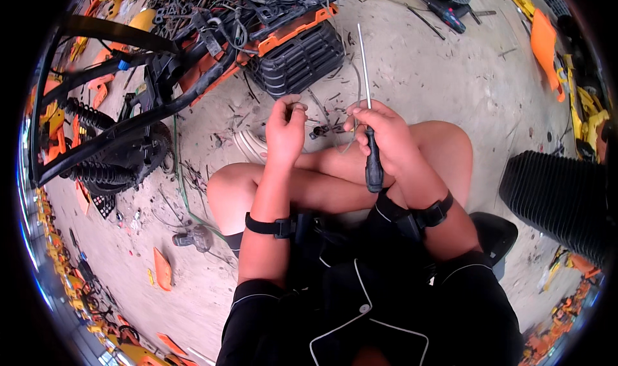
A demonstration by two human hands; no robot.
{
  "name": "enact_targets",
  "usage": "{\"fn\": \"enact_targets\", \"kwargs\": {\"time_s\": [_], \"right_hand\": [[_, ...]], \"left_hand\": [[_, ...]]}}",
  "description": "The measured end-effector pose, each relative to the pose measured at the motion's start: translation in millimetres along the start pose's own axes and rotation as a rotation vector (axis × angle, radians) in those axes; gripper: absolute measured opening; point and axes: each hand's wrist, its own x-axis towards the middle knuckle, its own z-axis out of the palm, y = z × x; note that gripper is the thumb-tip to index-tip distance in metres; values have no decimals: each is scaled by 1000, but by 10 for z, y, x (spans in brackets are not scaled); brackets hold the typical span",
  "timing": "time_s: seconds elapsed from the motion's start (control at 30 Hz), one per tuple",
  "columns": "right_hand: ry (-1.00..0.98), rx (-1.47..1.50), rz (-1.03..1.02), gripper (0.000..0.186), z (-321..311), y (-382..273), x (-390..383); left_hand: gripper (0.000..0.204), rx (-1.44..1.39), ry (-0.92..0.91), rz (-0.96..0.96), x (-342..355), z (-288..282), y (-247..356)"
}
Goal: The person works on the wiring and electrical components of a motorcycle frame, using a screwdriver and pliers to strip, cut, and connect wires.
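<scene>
My right hand is closed around a long screwdriver; its black handle points back toward me and its bright shaft stands away from me. A thin grey cable runs down past the fingertips of that hand, and whether they pinch it too is unclear. To the left, my left hand is raised with curled fingers, thumb and fingertips together; anything between them is too small to make out. Both hands are above my crossed legs, apart from each other. A coil of pale hose lies beside my left wrist.
A black tubular vehicle frame with springs and a wheel stands at left. Ahead is a black ribbed box under an orange strip. Power drills lie at left and far right. A black ribbed object stands at right.
</scene>
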Motion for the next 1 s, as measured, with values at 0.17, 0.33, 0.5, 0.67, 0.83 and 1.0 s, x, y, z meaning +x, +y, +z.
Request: {"fn": "enact_targets", "kwargs": {"time_s": [0.17,0.33,0.5,0.67,0.83,1.0], "right_hand": [[-86,-37,-13,15,50,31,73],[-165,-107,31,15,119,138,53],[-226,-171,-17,13,99,195,46],[-235,-297,-21,13,78,184,78],[-238,-307,-4,14,90,181,160],[-243,-305,2,17,100,185,235]], "left_hand": [[23,-23,-8,-27,-251,-83,101],[24,17,-41,12,-462,-74,317],[24,36,-59,34,-564,15,407],[33,-108,-174,-28,-506,68,363],[34,-221,-266,-85,-368,108,315],[31,-369,-264,-193,-292,154,263]]}}
